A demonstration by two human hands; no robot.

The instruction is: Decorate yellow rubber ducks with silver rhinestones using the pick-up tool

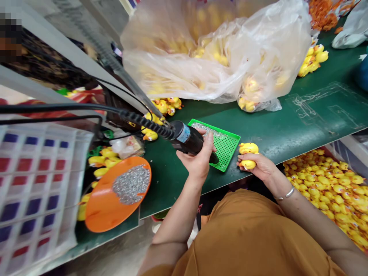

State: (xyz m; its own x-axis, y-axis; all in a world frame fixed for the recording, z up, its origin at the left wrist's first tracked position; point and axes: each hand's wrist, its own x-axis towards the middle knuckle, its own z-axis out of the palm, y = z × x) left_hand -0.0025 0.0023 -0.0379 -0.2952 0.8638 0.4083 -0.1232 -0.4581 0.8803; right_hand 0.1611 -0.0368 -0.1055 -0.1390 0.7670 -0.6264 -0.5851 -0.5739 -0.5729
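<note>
My left hand [199,157] is wrapped round a black electric screwdriver [188,138], whose cord runs off to the left and whose tip points down over the green perforated tray [231,147]. Small silver screws [217,133] lie along the far side of that tray. To the right of it, my right hand [263,166] grips a yellow toy duck [249,148] near the table's front edge. The thumb and fingers cross the duck and hide part of it. Screwdriver tip and duck are apart.
An orange dish [99,207] with a heap of silver screws is on the left. A large clear bag [178,73] of ducks covers the back of the green table [287,130]. Loose ducks [330,188] fill a bin at right. A checked woven bag [37,180] stands far left.
</note>
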